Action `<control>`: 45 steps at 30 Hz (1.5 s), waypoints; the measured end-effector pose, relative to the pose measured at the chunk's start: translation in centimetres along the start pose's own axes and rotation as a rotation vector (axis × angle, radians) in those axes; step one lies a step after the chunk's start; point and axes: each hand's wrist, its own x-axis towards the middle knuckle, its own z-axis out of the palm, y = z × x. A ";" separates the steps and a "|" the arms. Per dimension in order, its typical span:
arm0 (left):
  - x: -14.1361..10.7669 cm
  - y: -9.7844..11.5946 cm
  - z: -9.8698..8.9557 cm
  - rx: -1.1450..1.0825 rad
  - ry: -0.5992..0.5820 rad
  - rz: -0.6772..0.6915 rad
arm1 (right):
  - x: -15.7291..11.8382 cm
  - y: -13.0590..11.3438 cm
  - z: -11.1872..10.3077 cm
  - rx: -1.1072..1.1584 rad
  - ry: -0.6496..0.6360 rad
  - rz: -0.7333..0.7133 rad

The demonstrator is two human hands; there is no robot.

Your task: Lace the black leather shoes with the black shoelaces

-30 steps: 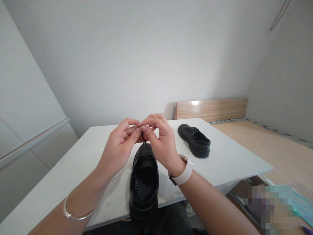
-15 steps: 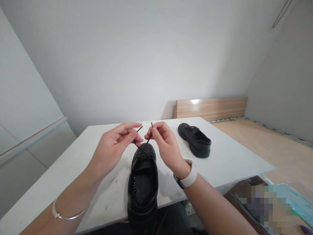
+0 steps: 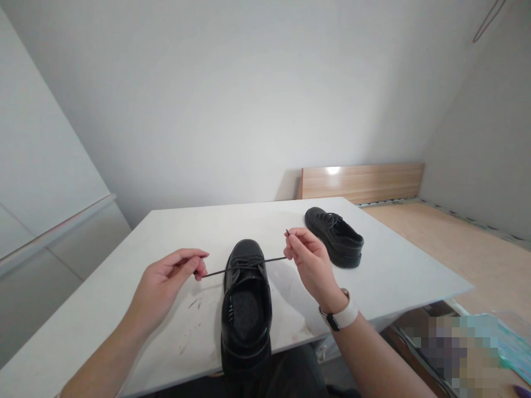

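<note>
A black lace-up shoe (image 3: 246, 331) stands at the near edge of the white table (image 3: 174, 226), toe pointing away. Its black lace (image 3: 274, 259) is stretched out to both sides across the tongue. On the left, my left hand (image 3: 168, 279) pinches one lace end between thumb and fingers. My right hand (image 3: 311, 262), closed in a pinch, grips the other end, whose tip sticks up above the fingers. A second black shoe (image 3: 336, 237), its lace tied, sits behind my right hand.
Behind the table are a wall and a wooden board (image 3: 360, 184). A light wooden surface (image 3: 448, 243) lies to the right. At the lower right are a partly blurred open compartment and a teal item (image 3: 516, 345).
Both hands have moved apart and lower, away from above the shoe's toe. The lace ends, crossed before, are now drawn out tight to the left and right.
</note>
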 end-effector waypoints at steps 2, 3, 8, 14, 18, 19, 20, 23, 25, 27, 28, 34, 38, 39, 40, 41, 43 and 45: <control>-1.0 0.4 0.3 0.198 -0.147 0.069 | -1.3 0.1 -0.5 -0.169 -0.109 -0.016; -1.5 0.7 0.5 0.272 -0.210 0.111 | -1.9 0.0 -0.7 -0.256 -0.172 -0.032; -2.4 2.0 1.7 0.484 -0.295 0.349 | -3.7 -1.2 0.0 -0.572 -0.355 -0.153; -2.2 1.7 1.6 0.626 -0.289 0.546 | -3.7 -1.6 0.2 -0.646 -0.338 -0.189; -2.2 1.7 1.9 0.646 -0.284 0.594 | -3.7 -1.5 0.4 -0.659 -0.344 -0.195; -2.1 1.7 2.1 0.649 -0.288 0.604 | -3.8 -1.6 0.6 -0.660 -0.350 -0.201; -2.1 1.8 2.2 0.655 -0.292 0.614 | -3.8 -1.7 0.7 -0.660 -0.357 -0.208; -2.0 2.0 2.3 0.677 -0.299 0.649 | -3.8 -2.2 1.1 -0.676 -0.396 -0.240; -2.0 2.0 2.2 0.676 -0.302 0.659 | -3.8 -2.4 1.2 -0.692 -0.422 -0.263; -2.1 2.0 2.0 0.670 -0.310 0.659 | -3.8 -2.6 1.2 -0.701 -0.433 -0.281; -2.1 2.0 2.0 0.669 -0.314 0.660 | -3.9 -2.6 1.2 -0.705 -0.435 -0.289; -2.4 2.1 2.1 0.693 -0.340 0.695 | -4.6 -2.4 1.7 -0.806 -0.471 -0.347; -2.1 1.9 1.8 0.718 -0.269 0.698 | -4.5 -2.3 1.4 -0.755 -0.401 -0.342; -2.1 1.8 1.8 0.737 -0.262 0.708 | -4.5 -2.2 1.2 -0.759 -0.366 -0.343; -2.0 1.7 1.8 0.759 -0.262 0.721 | -4.4 -2.1 0.9 -0.782 -0.338 -0.348; -2.0 1.6 1.8 0.778 -0.263 0.733 | -4.4 -2.0 0.7 -0.817 -0.320 -0.357; -2.0 1.5 1.8 0.786 -0.273 0.735 | -4.4 -1.8 0.3 -0.883 -0.319 -0.377; -2.0 1.5 2.0 0.768 -0.275 0.723 | -4.5 -1.7 0.1 -0.907 -0.336 -0.392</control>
